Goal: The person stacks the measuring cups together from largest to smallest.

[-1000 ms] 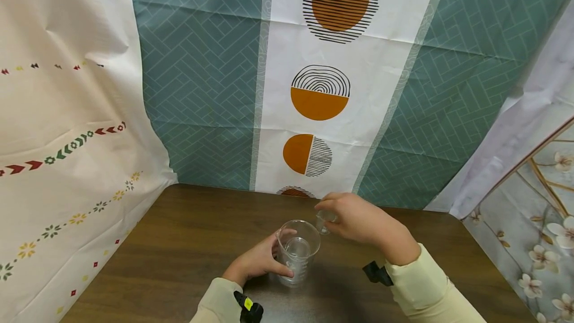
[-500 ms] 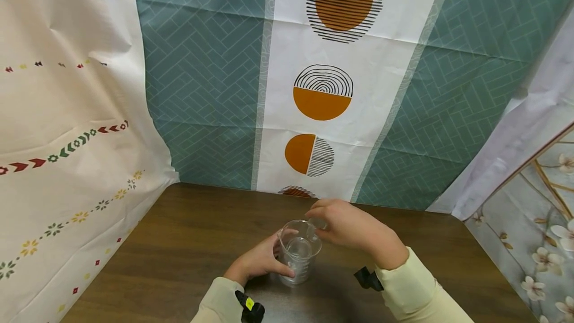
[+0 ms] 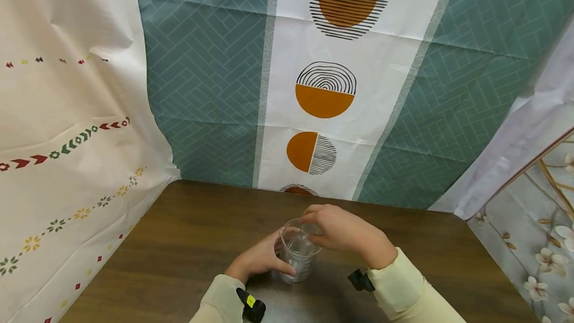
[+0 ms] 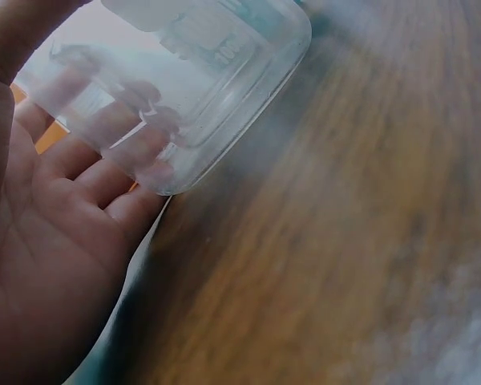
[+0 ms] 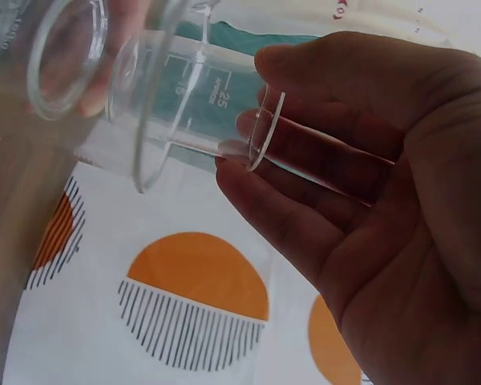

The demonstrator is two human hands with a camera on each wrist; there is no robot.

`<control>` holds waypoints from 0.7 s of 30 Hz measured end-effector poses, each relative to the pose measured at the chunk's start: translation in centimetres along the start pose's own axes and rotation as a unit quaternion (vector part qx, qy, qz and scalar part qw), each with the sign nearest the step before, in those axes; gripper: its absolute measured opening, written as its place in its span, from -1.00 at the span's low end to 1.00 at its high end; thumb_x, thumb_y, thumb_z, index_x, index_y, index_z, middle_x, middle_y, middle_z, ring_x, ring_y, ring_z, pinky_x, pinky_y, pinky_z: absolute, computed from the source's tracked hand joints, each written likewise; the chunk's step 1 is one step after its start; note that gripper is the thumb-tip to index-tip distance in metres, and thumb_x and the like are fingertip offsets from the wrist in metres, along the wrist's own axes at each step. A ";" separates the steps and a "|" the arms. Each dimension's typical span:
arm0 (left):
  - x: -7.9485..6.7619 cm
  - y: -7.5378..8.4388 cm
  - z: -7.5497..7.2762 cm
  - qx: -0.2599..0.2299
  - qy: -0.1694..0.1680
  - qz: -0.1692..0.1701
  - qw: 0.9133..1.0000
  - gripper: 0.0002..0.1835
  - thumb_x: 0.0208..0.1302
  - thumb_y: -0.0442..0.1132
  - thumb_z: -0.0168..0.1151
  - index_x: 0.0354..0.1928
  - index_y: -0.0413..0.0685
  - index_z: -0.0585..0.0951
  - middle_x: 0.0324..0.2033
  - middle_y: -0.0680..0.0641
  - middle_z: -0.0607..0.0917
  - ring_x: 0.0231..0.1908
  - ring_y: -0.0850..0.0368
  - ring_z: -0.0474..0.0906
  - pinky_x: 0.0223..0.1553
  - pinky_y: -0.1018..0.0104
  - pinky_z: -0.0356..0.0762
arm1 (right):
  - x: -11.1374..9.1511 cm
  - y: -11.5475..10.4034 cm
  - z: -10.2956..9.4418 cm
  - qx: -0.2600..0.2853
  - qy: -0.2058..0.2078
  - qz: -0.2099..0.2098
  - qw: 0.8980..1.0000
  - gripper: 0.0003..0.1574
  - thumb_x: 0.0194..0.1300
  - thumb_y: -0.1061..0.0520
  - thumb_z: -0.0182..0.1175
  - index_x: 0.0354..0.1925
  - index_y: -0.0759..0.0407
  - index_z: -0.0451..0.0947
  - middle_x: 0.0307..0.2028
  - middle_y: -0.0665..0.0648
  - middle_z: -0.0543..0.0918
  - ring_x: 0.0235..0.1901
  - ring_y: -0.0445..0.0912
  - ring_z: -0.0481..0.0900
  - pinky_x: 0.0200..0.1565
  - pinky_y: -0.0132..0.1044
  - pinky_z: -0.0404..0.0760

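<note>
A large clear beaker stands upright on the table. My left hand grips its side, thumb in front and fingers behind; the left wrist view shows the fingers through the beaker's clear wall. With thumb and fingertips, my right hand pinches the rim of a small clear beaker marked 25. Its base end is inside the large beaker's mouth. Further in, the round rim of another clear vessel shows inside the large beaker. How many vessels are nested there I cannot tell.
The dark wood table extends around both hands. A green and white patterned cloth hangs behind it. Cream cloth hangs at the left, and a flowered panel stands at the right.
My right hand has moved left and down, bringing the small beaker from beside the large beaker into its mouth. The left hand keeps its hold on the large beaker.
</note>
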State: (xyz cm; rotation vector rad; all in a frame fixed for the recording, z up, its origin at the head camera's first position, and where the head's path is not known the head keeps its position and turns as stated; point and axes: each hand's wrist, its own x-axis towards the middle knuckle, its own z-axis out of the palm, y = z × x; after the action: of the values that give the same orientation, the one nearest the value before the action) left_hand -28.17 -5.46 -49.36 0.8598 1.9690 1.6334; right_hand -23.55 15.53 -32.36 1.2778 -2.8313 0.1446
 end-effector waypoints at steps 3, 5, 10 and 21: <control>0.0 0.0 0.0 -0.003 -0.001 0.002 1.000 -0.07 -0.01 -0.19 0.54 0.38 0.27 0.22 0.32 -0.06 0.35 0.34 -0.05 0.32 0.33 -0.11 0.25 | 0.2 0.1 0.3 0.006 -0.001 -0.014 1.000 -0.60 0.18 0.15 0.33 0.02 0.14 0.64 -0.08 0.02 0.65 -0.12 -0.13 0.63 -0.07 -0.30 0.62; 0.0 -0.1 0.0 -0.003 -0.001 0.002 1.000 -0.07 -0.01 -0.19 0.54 0.38 0.26 0.21 0.34 -0.05 0.34 0.34 -0.05 0.31 0.33 -0.10 0.25 | 0.3 0.1 0.6 0.008 -0.002 -0.024 1.000 -0.62 0.18 0.15 0.32 0.01 0.15 0.64 -0.08 0.02 0.66 -0.11 -0.13 0.64 -0.08 -0.32 0.61; 0.0 -0.2 0.0 0.000 0.001 0.002 1.000 -0.03 -0.02 -0.17 0.54 0.41 0.16 0.18 0.38 -0.06 0.30 0.37 -0.07 0.28 0.35 -0.10 0.22 | 0.6 0.3 1.1 0.007 -0.009 -0.030 0.999 -0.63 0.18 0.15 0.32 0.00 0.14 0.65 -0.06 0.01 0.66 -0.09 -0.15 0.64 -0.06 -0.33 0.61; -0.1 -0.3 0.0 -0.004 0.002 -0.018 1.000 0.19 -0.02 -0.14 0.54 0.52 -0.05 -0.08 0.47 -0.13 0.15 0.43 -0.12 0.17 0.37 -0.10 0.18 | 1.1 0.3 2.1 0.007 -0.037 -0.017 0.999 -0.52 0.16 0.16 0.34 0.09 0.08 0.61 0.00 -0.02 0.63 -0.04 -0.16 0.61 0.00 -0.30 0.60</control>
State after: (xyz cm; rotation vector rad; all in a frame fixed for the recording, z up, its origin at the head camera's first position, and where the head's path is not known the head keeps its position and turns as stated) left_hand -28.15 -5.61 -49.66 0.8127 1.9678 1.6239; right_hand -24.52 14.71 -34.44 1.3611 -2.8726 0.1192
